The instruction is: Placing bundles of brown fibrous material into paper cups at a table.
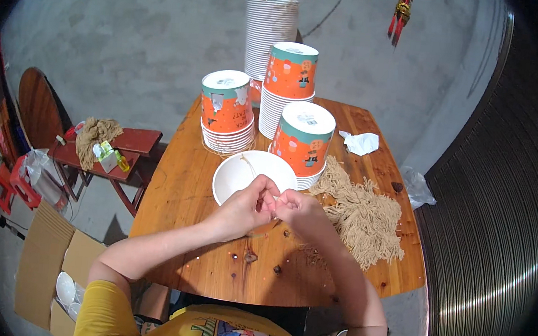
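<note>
Now the left hand and the right hand meet over the wooden table, fingers pressed together, pinching a thin string that runs up into the white bowl just behind them. It looks like this bowl is only getting its string now. A big heap of tan strings waits on the right, so lots seems left. Farther back stand three stacks of orange bowls, then a tall white stack.

Orange-and-teal printed paper bowls stand by a plain white bowl, beige twine, and a seemingly knotty brown wooden table.
</note>
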Available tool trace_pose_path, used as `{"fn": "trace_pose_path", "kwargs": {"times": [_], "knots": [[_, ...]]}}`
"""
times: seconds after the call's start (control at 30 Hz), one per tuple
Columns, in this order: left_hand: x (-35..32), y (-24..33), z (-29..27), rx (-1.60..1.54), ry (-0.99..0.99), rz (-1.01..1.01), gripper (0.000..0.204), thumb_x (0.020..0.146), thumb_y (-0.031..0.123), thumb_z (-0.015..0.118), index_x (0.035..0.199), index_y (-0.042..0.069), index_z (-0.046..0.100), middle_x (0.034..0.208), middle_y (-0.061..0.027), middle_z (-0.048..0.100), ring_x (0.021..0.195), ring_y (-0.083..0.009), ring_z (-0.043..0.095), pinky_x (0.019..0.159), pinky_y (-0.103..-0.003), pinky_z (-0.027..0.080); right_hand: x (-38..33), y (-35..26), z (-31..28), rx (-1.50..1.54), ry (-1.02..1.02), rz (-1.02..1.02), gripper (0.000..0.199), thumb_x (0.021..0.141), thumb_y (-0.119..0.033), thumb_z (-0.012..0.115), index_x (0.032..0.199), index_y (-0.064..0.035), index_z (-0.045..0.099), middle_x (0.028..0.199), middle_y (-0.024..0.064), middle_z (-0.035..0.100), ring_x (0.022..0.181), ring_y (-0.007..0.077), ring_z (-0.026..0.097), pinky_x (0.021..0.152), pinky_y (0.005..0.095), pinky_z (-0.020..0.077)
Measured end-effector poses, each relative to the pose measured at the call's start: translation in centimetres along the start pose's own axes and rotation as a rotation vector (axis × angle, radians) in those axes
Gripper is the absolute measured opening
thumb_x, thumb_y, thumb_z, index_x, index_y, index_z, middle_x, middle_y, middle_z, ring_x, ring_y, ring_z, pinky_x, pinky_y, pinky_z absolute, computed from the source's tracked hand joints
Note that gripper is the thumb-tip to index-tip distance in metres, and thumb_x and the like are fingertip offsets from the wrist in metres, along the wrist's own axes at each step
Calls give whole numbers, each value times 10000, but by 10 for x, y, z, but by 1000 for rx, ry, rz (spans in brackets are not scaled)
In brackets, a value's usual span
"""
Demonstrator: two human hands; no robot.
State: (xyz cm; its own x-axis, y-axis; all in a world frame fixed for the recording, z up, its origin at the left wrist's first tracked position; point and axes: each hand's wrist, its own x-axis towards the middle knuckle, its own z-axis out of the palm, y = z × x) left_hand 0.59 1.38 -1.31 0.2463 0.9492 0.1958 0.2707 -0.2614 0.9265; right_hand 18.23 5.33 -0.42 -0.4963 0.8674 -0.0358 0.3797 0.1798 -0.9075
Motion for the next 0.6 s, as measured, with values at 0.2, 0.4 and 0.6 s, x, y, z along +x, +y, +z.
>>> {"fn": "trace_pose_path", "kwargs": {"times": [0.2,0.4,0.6], "knots": [[-5,2,9,211,120,232,285,807,-39,584,1048,27,445,817,-75,536,773,-194,573,694,-307,487,2,-11,-8,64,-118,164,266,838,-291,586,769,-33,593,641,20,554,581,96,522,509,264,399],[-2,-1,8,172,133,209,281,817,-38,584,1048,29,438,807,-70,537,755,-180,571,682,-301,485,2,-13,-19,233,-253,119,232,860,-271,562,833,-41,572,706,11,576,569,83,536,485,243,400],[-2,0,4,51,93,60,278,831,-37,584,1054,21,429,782,-39,530,722,-118,545,671,-274,476,-8,3,-4,172,-101,-80,141,870,-182,587,870,-42,595,759,17,634,607,112,583,541,260,456]]}}
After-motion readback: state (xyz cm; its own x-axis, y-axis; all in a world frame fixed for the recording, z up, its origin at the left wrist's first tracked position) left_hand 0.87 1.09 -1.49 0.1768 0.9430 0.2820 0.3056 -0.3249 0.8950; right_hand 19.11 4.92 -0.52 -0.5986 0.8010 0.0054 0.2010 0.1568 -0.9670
